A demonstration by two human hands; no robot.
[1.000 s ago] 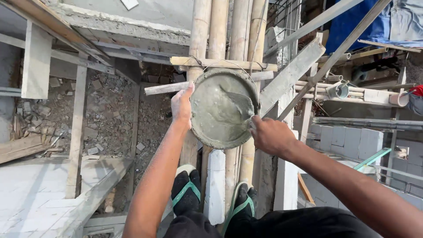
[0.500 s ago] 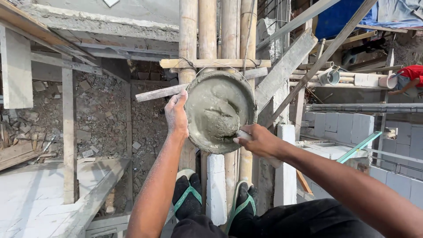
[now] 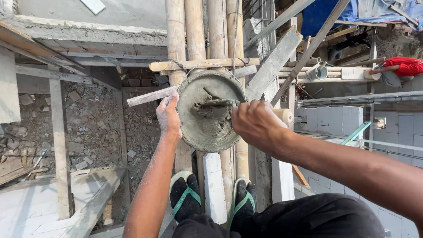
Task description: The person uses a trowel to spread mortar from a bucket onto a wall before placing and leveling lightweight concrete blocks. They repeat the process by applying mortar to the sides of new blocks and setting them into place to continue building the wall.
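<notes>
Round grey pan (image 3: 207, 112) tilted, wet mortar (image 3: 211, 117) inside; wooden-handled trowel (image 3: 282, 115), probably.

Upright bamboo poles (image 3: 195, 31) run down the middle, crossed by a tied bamboo crossbar (image 3: 202, 64) and a grey plank (image 3: 273, 61) leaning against them. Below lies rubble (image 3: 88, 128) behind a wooden post (image 3: 59, 145). To the right stand pale blocks (image 3: 335, 119); beyond them a person in a red sleeve (image 3: 407, 66), perhaps crouching. A blue tarp (image 3: 326, 15) hangs above.

Mortar pan (image 3: 210, 112) sits between left hand (image 3: 168, 117) and right hand (image 3: 255, 123).
</notes>
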